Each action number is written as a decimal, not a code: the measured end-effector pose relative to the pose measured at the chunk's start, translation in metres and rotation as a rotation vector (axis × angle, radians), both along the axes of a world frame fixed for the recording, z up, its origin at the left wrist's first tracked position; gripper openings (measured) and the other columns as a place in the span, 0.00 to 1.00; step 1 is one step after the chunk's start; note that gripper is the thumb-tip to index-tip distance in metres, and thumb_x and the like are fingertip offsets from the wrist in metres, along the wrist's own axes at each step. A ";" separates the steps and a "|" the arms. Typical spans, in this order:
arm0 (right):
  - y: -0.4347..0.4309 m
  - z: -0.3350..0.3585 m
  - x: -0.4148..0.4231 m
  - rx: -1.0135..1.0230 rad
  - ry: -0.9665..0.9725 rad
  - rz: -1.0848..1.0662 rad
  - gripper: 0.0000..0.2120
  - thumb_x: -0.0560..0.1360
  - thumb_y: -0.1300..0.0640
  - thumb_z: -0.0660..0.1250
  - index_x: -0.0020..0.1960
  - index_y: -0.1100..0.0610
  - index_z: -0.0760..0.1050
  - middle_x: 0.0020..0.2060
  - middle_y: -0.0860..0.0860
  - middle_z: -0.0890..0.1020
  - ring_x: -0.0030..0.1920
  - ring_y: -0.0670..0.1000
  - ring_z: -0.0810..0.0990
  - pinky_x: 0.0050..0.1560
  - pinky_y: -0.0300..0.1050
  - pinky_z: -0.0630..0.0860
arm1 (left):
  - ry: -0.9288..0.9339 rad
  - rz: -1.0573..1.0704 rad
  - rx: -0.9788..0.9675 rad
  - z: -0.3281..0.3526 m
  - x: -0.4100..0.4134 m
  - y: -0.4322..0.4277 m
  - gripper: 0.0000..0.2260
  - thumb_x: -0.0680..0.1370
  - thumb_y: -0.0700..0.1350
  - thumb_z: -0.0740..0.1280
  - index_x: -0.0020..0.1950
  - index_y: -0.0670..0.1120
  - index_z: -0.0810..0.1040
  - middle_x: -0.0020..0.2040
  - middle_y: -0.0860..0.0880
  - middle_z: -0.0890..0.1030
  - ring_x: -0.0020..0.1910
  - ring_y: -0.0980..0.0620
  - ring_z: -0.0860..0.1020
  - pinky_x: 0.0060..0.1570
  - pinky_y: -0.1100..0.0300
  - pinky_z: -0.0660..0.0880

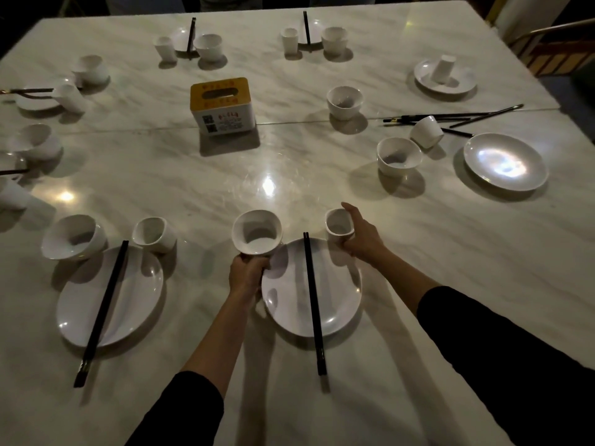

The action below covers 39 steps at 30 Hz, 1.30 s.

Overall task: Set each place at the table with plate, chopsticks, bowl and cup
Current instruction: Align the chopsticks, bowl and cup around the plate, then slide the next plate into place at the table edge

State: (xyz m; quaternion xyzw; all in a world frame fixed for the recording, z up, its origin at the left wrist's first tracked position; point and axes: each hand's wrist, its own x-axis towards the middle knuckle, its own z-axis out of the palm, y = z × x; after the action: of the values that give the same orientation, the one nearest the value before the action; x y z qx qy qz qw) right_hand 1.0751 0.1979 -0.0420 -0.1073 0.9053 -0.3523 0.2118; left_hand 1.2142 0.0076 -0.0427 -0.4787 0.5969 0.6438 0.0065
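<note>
Marble table (225, 188): L hand (246, 273) grips bowl (257, 232), R hand (362, 236) grips cup (338, 225) nr plate (338, 284).

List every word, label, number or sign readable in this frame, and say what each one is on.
Square tissue box with orange top and white sides, top face: red characters, too blurred to read.
Same box, front face: red characters, two dark code squares and small print, too small to read.
No other text shows.

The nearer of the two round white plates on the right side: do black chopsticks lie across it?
No, this round white plate is bare; the loose black chopsticks lie on the tabletop beyond it.
</note>
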 end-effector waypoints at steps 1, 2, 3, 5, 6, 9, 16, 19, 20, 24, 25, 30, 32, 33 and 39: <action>0.000 0.000 0.000 0.000 0.000 -0.001 0.40 0.68 0.66 0.67 0.75 0.47 0.56 0.56 0.60 0.78 0.51 0.64 0.79 0.51 0.59 0.77 | -0.022 -0.025 -0.055 -0.003 0.001 0.001 0.25 0.60 0.39 0.69 0.58 0.40 0.78 0.51 0.35 0.81 0.47 0.36 0.80 0.47 0.44 0.77; 0.000 -0.001 0.000 0.000 0.002 -0.005 0.40 0.68 0.66 0.67 0.75 0.47 0.56 0.56 0.59 0.78 0.51 0.64 0.79 0.52 0.59 0.77 | -0.041 -0.049 -0.103 -0.005 0.002 0.002 0.24 0.62 0.36 0.69 0.59 0.41 0.78 0.53 0.36 0.81 0.51 0.36 0.80 0.52 0.42 0.78; 0.000 -0.002 0.000 -0.002 0.005 -0.008 0.40 0.68 0.66 0.67 0.75 0.47 0.56 0.57 0.59 0.78 0.51 0.64 0.79 0.52 0.58 0.77 | -0.049 -0.063 -0.138 -0.009 0.003 0.002 0.24 0.64 0.33 0.69 0.60 0.41 0.78 0.54 0.37 0.82 0.53 0.37 0.79 0.54 0.42 0.78; 0.000 -0.003 0.000 -0.007 0.013 -0.013 0.39 0.69 0.65 0.67 0.75 0.47 0.57 0.57 0.59 0.79 0.51 0.64 0.79 0.52 0.58 0.77 | -0.063 -0.082 -0.218 -0.013 0.005 0.002 0.23 0.66 0.32 0.68 0.61 0.42 0.77 0.54 0.40 0.82 0.54 0.39 0.79 0.53 0.46 0.79; 0.000 -0.004 0.000 -0.009 0.017 -0.016 0.39 0.69 0.64 0.68 0.75 0.47 0.57 0.57 0.59 0.79 0.52 0.63 0.79 0.52 0.58 0.77 | -0.076 -0.093 -0.261 -0.014 0.007 0.001 0.22 0.67 0.34 0.68 0.61 0.43 0.78 0.54 0.40 0.82 0.54 0.39 0.79 0.52 0.50 0.79; 0.000 -0.005 -0.001 -0.013 0.014 -0.017 0.40 0.69 0.64 0.69 0.75 0.47 0.57 0.57 0.60 0.79 0.52 0.63 0.79 0.52 0.58 0.78 | -0.085 -0.130 -0.316 -0.017 0.007 -0.001 0.22 0.67 0.34 0.68 0.61 0.43 0.78 0.55 0.41 0.82 0.54 0.40 0.79 0.51 0.52 0.78; 0.008 -0.005 0.004 -0.014 0.004 -0.008 0.44 0.72 0.58 0.70 0.78 0.48 0.46 0.61 0.61 0.77 0.53 0.66 0.79 0.56 0.60 0.76 | -0.105 -0.063 -0.314 -0.021 0.010 0.003 0.21 0.68 0.37 0.70 0.60 0.40 0.74 0.56 0.38 0.80 0.53 0.38 0.79 0.53 0.43 0.79; 0.028 -0.008 0.012 -0.017 -0.007 -0.015 0.44 0.73 0.59 0.70 0.78 0.51 0.46 0.57 0.65 0.78 0.56 0.63 0.78 0.57 0.55 0.75 | -0.153 0.072 -0.441 -0.015 0.016 0.019 0.22 0.69 0.48 0.72 0.57 0.38 0.72 0.55 0.39 0.77 0.51 0.39 0.78 0.50 0.46 0.78; 0.037 -0.010 0.015 -0.023 -0.013 -0.018 0.43 0.72 0.58 0.71 0.78 0.51 0.48 0.57 0.64 0.78 0.57 0.62 0.77 0.57 0.53 0.74 | -0.156 0.098 -0.512 -0.012 0.020 0.029 0.23 0.69 0.51 0.72 0.56 0.39 0.71 0.55 0.39 0.76 0.51 0.39 0.77 0.48 0.48 0.77; 0.079 -0.012 0.018 0.009 -0.051 -0.057 0.35 0.70 0.55 0.74 0.73 0.57 0.63 0.61 0.57 0.77 0.60 0.56 0.75 0.59 0.46 0.71 | 0.008 0.052 -0.712 0.000 0.030 0.084 0.10 0.71 0.46 0.70 0.47 0.44 0.72 0.47 0.42 0.77 0.46 0.41 0.77 0.44 0.51 0.75; 0.089 -0.012 0.018 0.027 -0.056 -0.060 0.32 0.70 0.54 0.74 0.71 0.57 0.66 0.59 0.57 0.77 0.59 0.55 0.76 0.58 0.46 0.72 | 0.083 -0.012 -0.751 0.001 0.030 0.099 0.08 0.71 0.43 0.70 0.45 0.46 0.72 0.44 0.44 0.77 0.43 0.43 0.77 0.43 0.53 0.75; 0.157 -0.006 0.012 0.052 -0.036 0.000 0.28 0.72 0.51 0.72 0.68 0.58 0.69 0.60 0.58 0.77 0.60 0.55 0.75 0.54 0.41 0.68 | 0.298 -0.412 -0.851 0.001 -0.010 0.184 0.09 0.72 0.39 0.69 0.52 0.43 0.76 0.48 0.44 0.78 0.48 0.46 0.77 0.46 0.56 0.74; 0.202 -0.002 0.005 0.063 -0.005 0.022 0.30 0.72 0.50 0.72 0.69 0.58 0.68 0.63 0.57 0.75 0.62 0.55 0.74 0.58 0.43 0.69 | 0.273 -0.554 -0.845 0.000 -0.041 0.231 0.17 0.73 0.42 0.68 0.61 0.43 0.74 0.58 0.44 0.77 0.57 0.47 0.75 0.53 0.58 0.73; 0.224 -0.001 0.002 0.076 0.005 0.027 0.31 0.72 0.50 0.72 0.70 0.58 0.67 0.65 0.57 0.74 0.64 0.55 0.73 0.63 0.45 0.70 | 0.233 -0.606 -0.836 -0.001 -0.055 0.252 0.20 0.74 0.43 0.68 0.66 0.44 0.71 0.62 0.45 0.75 0.62 0.47 0.73 0.58 0.57 0.72; 0.369 0.011 -0.039 0.170 0.102 -0.009 0.34 0.73 0.46 0.70 0.73 0.56 0.62 0.73 0.53 0.66 0.72 0.53 0.64 0.71 0.46 0.61 | 0.098 -0.853 -0.787 0.015 -0.117 0.387 0.31 0.76 0.48 0.65 0.76 0.46 0.57 0.75 0.45 0.63 0.73 0.46 0.62 0.70 0.56 0.62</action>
State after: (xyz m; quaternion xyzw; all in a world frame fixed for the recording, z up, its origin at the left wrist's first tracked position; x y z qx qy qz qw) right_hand 1.0357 0.5668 -0.0314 -0.1026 0.9420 -0.2694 0.1720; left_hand 1.0973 0.3942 -0.0278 -0.1320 0.9308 0.3356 0.0590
